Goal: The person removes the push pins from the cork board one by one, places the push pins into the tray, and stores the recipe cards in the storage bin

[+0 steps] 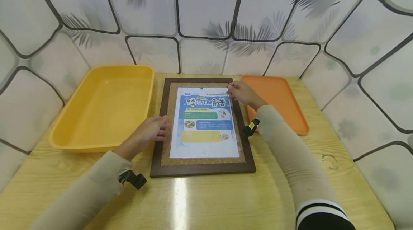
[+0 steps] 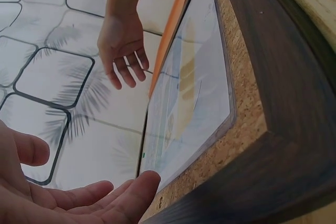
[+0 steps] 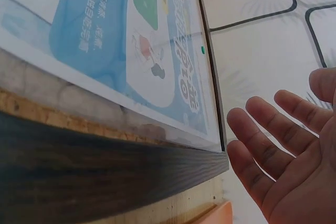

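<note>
A cork board [image 1: 164,122] with a dark brown frame [image 1: 203,170] lies on the table. A printed poster [image 1: 204,149] with blue, green and yellow blocks lies on the cork inside a clear plastic border. One green pushpin [image 1: 201,88] shows at its top edge. My left hand [image 1: 146,134] is beside the frame's left side, fingers loosely extended and holding nothing. Over the poster's upper right corner hovers my right hand [image 1: 244,94]; in the right wrist view its fingers [image 3: 268,150] are spread and relaxed, with nothing held. Whether either hand touches the board is unclear.
A deep yellow tray [image 1: 103,108] stands left of the board. To the right, a shallow orange tray [image 1: 274,97] sits partly behind my right arm. The wooden table [image 1: 219,201] meets patterned walls [image 1: 206,7] at the back and right.
</note>
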The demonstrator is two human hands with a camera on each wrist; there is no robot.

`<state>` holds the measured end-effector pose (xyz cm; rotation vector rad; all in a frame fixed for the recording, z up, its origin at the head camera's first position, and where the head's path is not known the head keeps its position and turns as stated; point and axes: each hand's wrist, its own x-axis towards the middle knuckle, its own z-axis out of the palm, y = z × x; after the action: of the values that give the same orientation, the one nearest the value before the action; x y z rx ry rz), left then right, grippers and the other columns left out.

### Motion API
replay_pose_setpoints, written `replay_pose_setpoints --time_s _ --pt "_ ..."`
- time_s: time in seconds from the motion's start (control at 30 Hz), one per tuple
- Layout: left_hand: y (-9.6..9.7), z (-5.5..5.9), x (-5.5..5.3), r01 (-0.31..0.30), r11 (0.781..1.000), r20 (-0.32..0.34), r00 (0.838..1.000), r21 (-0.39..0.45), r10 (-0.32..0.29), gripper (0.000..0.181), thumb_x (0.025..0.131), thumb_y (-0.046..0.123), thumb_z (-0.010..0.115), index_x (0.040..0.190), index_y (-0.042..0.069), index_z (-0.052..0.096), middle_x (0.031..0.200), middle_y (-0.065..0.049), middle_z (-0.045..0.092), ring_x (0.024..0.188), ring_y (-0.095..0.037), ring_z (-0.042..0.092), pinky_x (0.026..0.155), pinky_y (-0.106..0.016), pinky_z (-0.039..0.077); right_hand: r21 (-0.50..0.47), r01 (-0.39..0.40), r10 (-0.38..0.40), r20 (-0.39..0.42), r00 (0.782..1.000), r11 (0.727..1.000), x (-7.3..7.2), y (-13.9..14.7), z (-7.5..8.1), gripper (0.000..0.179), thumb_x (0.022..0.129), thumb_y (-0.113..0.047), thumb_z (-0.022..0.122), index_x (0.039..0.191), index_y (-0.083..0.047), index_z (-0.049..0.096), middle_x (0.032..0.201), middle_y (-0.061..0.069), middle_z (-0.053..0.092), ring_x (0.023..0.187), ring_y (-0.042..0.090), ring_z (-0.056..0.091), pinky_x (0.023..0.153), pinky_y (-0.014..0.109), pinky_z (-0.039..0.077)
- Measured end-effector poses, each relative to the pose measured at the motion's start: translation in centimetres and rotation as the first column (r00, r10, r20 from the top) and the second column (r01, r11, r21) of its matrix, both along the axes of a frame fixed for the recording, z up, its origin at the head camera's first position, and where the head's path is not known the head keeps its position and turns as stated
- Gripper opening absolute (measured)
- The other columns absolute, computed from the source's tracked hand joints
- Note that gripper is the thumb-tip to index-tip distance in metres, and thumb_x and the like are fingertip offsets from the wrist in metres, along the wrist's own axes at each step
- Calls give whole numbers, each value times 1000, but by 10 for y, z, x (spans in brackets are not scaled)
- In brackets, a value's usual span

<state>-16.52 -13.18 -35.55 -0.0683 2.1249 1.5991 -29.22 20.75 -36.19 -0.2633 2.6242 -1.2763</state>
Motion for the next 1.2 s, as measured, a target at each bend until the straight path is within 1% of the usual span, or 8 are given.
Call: replay_pose_setpoints --time_s 0.07,0.2,0.43,0.57,0.67,0.9,1.03,1.2 --pt "0 -1 2 4 1000 2 1000 -1 -4 57 108 30 28 146 -11 24 142 -31 38 126 -43 45 97 -46 45 22 -11 11 11 1000 1000 0 -3 -3 42 105 -28 42 133 2 48 121 20 60 107 33 60 93 44 47" --pt "2 -3 -1 -4 1000 9 1000 -6 4 58 107 33 28 146 -10 24 141 -30 38 126 -43 45 98 -47 44 38 -11 10 4 1000 999 -4 -6 -2 43 105 -30 42 133 1 48 122 18 60 107 32 61 95 44 47" --pt "8 -3 -6 -22 1000 61 998 -1 22 59 107 32 26 146 -12 22 142 -30 37 126 -43 44 98 -47 44 43 -11 9 40 999 999 -14 -14 -2 44 105 -32 41 134 1 47 122 17 60 110 30 61 96 43 46" --pt "8 -4 -6 -41 999 85 996 31 38 61 107 32 25 147 -12 16 143 -34 34 123 -45 46 97 -47 45 10 -9 8 55 998 1000 -20 -23 -4 42 105 -30 43 133 1 48 120 17 60 108 30 61 93 42 48" --pt "6 -6 -7 -45 998 96 995 46 40 62 107 34 24 147 -13 16 143 -36 33 120 -46 49 96 -48 45 1 -7 7 68 998 1000 -25 -30 -7 40 105 -29 43 132 -1 50 119 15 61 107 29 62 92 41 49" --pt "4 -10 -7 -51 998 108 993 44 46 60 107 31 24 146 -14 18 141 -36 36 118 -45 50 94 -47 47 26 -7 5 78 997 1000 -35 -43 -15 38 105 -30 43 131 -5 52 116 11 62 104 25 63 90 39 50" --pt "4 -12 -6 -54 998 105 993 31 51 58 106 27 26 146 -15 16 140 -36 37 118 -44 50 93 -46 48 16 -12 11 79 997 1000 -37 -48 -20 38 105 -30 43 129 -3 53 116 12 63 103 25 64 89 38 50" --pt "7 -15 -5 -76 997 104 992 12 74 58 106 26 29 145 -16 20 139 -34 40 117 -42 52 92 -45 49 11 -8 7 92 996 1000 -40 -51 -27 39 105 -31 43 129 -2 53 116 13 63 101 24 64 87 36 50"
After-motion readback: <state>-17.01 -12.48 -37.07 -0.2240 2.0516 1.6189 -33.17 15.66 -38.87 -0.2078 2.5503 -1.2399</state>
